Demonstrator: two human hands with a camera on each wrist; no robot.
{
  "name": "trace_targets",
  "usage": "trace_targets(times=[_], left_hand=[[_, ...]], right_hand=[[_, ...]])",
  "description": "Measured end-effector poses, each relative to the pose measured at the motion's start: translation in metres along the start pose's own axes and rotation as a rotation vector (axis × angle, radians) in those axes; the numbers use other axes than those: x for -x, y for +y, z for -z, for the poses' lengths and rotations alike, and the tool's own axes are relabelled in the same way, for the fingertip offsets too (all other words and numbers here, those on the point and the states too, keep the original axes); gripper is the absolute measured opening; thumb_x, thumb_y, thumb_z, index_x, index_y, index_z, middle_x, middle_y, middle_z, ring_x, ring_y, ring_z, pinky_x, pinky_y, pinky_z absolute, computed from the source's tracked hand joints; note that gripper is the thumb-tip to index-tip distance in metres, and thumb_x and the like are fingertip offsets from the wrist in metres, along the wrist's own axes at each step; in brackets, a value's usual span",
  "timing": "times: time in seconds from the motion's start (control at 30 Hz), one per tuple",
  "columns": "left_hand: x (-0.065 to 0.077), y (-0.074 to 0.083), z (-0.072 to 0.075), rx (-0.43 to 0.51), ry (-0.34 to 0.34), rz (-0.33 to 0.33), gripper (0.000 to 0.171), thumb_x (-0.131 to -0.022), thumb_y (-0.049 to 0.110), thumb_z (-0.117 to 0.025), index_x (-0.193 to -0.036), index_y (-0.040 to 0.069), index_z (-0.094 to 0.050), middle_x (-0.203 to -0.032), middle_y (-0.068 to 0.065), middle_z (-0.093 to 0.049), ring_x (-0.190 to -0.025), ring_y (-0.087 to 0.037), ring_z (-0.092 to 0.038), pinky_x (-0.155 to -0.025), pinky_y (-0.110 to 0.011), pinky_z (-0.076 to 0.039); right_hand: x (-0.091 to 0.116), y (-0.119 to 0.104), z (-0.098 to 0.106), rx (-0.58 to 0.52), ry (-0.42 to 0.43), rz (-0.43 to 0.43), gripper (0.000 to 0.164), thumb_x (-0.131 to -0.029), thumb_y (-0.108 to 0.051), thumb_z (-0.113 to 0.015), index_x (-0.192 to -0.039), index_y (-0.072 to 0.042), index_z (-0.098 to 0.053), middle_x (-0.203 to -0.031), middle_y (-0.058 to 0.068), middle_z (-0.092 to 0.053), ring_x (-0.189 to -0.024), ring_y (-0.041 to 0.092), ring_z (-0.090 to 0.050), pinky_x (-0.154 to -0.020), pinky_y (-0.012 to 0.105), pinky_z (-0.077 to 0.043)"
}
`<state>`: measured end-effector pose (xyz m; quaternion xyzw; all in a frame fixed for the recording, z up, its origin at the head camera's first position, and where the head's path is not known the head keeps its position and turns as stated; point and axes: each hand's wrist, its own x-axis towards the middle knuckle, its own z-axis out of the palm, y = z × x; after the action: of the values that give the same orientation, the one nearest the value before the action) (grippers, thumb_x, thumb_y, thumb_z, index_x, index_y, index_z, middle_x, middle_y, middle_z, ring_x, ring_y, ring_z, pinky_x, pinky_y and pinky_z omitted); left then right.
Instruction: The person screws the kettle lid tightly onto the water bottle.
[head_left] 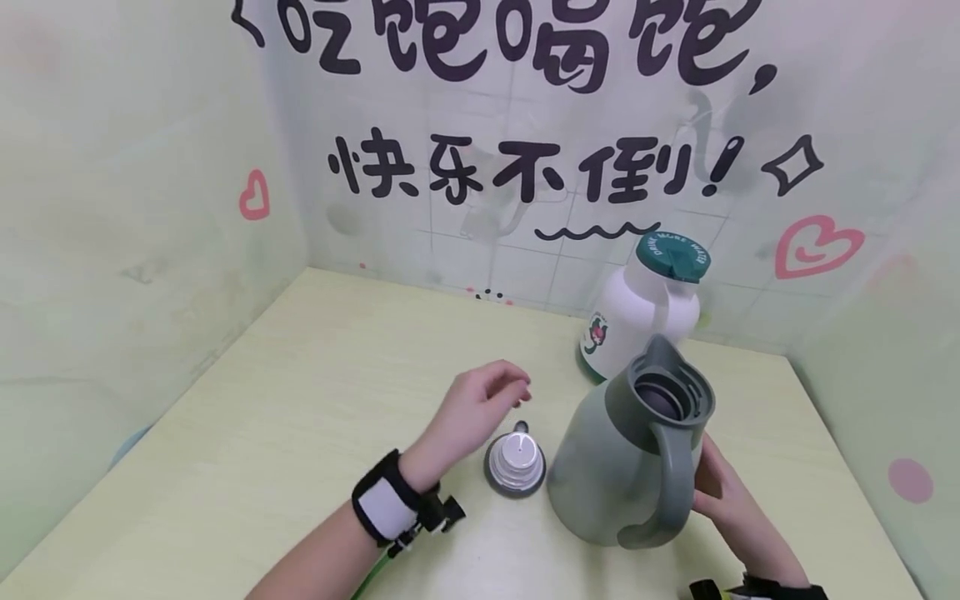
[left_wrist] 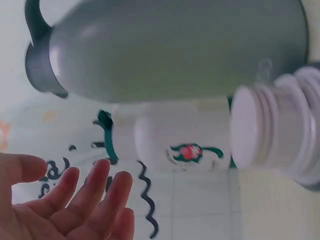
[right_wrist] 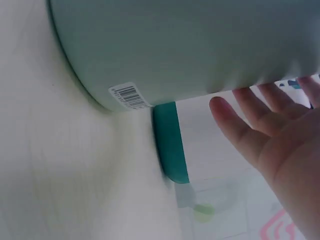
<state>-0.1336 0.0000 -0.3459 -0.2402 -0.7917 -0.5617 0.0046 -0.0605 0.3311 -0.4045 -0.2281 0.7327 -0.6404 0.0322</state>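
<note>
A grey-green thermos jug (head_left: 611,467) stands upright on the table, its mouth uncovered and its handle facing the near side. My right hand (head_left: 723,487) is at the jug's right side, partly hidden behind it. In the right wrist view, the fingers (right_wrist: 280,112) lie almost straight along the jug's wall, fingertips right at its surface. To the jug's left, a stopper lid (head_left: 516,462) lies with its pale stepped plug upward. Just beyond that lid hovers my left hand (head_left: 483,400), holding nothing. Loosely bent fingers (left_wrist: 97,200) show in the left wrist view.
Behind the jug stands a white water bottle (head_left: 637,312) with a dark green cap. A translucent printed sheet (head_left: 465,242) walls off the back and sides of the pale table (head_left: 300,400). Both wrists wear black straps with small cameras.
</note>
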Motion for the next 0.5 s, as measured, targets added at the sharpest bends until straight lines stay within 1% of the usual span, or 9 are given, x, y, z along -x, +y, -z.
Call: trace_targets(times=[0.07,0.13,0.2,0.23,0.27,0.3,0.33,0.43,0.5], left_hand=[[-0.010,-0.016,0.006,-0.061,0.011,0.039,0.019,-0.096,0.014,-0.056,-0.108,0.004,-0.066,-0.095,-0.004,-0.067,-0.086,-0.018,-0.063,-0.078,-0.034,-0.050],[-0.018,-0.032,0.008,-0.121,0.011,0.085,0.021,-0.094,0.015,-0.057,-0.110,0.004,-0.066,-0.096,-0.003,-0.066,-0.088,-0.019,-0.061,-0.077,-0.035,-0.049],[-0.025,-0.049,0.007,-0.168,-0.011,0.126,0.022,-0.094,0.016,-0.058,-0.111,0.003,-0.066,-0.098,-0.005,-0.065,-0.088,-0.020,-0.060,-0.075,-0.035,-0.049],[-0.028,-0.056,0.006,-0.175,-0.034,0.144,0.024,-0.094,0.016,-0.058,-0.112,0.002,-0.065,-0.099,-0.006,-0.065,-0.089,-0.021,-0.060,-0.075,-0.035,-0.049],[-0.030,-0.064,0.004,-0.174,-0.064,0.150,0.025,-0.094,0.016,-0.058,-0.114,0.002,-0.064,-0.100,-0.008,-0.065,-0.089,-0.022,-0.061,-0.074,-0.035,-0.050],[-0.032,-0.071,0.003,-0.164,-0.104,0.157,0.027,-0.093,0.015,-0.059,-0.116,0.001,-0.063,-0.103,-0.009,-0.065,-0.091,-0.024,-0.061,-0.075,-0.035,-0.050],[-0.033,-0.079,0.002,-0.148,-0.150,0.149,0.030,-0.093,0.013,-0.058,-0.120,0.000,-0.061,-0.106,-0.011,-0.064,-0.095,-0.025,-0.060,-0.078,-0.035,-0.050],[-0.036,-0.098,0.002,-0.077,-0.316,0.096,0.043,-0.088,0.002,-0.055,-0.131,-0.001,-0.053,-0.121,-0.015,-0.059,-0.111,-0.031,-0.055,-0.089,-0.040,-0.047],[-0.036,-0.107,0.005,-0.036,-0.434,0.074,0.057,-0.083,-0.006,-0.052,-0.139,0.002,-0.046,-0.133,-0.012,-0.053,-0.123,-0.030,-0.047,-0.097,-0.042,-0.041]], right_hand=[[0.004,-0.005,-0.004,0.041,0.029,0.025,0.072,-0.094,-0.011,-0.057,-0.153,-0.011,-0.016,-0.149,0.003,-0.033,-0.129,0.011,-0.038,-0.095,0.022,-0.037],[0.007,-0.010,-0.008,0.079,0.062,0.052,0.071,-0.093,-0.003,-0.055,-0.152,-0.008,-0.017,-0.147,0.003,-0.036,-0.128,0.010,-0.038,-0.095,0.019,-0.035],[0.010,-0.014,-0.014,0.088,0.119,0.080,0.072,-0.091,0.006,-0.052,-0.152,-0.006,-0.017,-0.146,0.001,-0.037,-0.128,0.009,-0.038,-0.096,0.018,-0.033],[0.011,-0.017,-0.016,0.069,0.155,0.100,0.072,-0.090,0.009,-0.050,-0.152,-0.006,-0.017,-0.145,0.001,-0.037,-0.129,0.010,-0.037,-0.096,0.018,-0.034],[0.013,-0.019,-0.019,0.047,0.187,0.126,0.072,-0.089,0.013,-0.047,-0.152,-0.006,-0.017,-0.146,0.001,-0.036,-0.129,0.010,-0.036,-0.097,0.019,-0.034],[0.014,-0.020,-0.022,0.009,0.226,0.172,0.070,-0.089,0.015,-0.044,-0.151,-0.004,-0.018,-0.146,0.003,-0.036,-0.130,0.012,-0.036,-0.097,0.020,-0.035],[0.014,-0.022,-0.024,-0.043,0.264,0.230,0.067,-0.089,0.017,-0.040,-0.150,-0.001,-0.019,-0.146,0.006,-0.036,-0.130,0.015,-0.037,-0.097,0.022,-0.036],[0.016,-0.026,-0.033,-0.215,0.374,0.402,0.056,-0.090,0.017,-0.034,-0.144,0.006,-0.027,-0.143,0.014,-0.040,-0.128,0.023,-0.041,-0.096,0.027,-0.040],[0.017,-0.028,-0.039,-0.317,0.427,0.484,0.050,-0.090,0.017,-0.032,-0.139,0.010,-0.032,-0.138,0.019,-0.045,-0.123,0.028,-0.046,-0.093,0.031,-0.044]])
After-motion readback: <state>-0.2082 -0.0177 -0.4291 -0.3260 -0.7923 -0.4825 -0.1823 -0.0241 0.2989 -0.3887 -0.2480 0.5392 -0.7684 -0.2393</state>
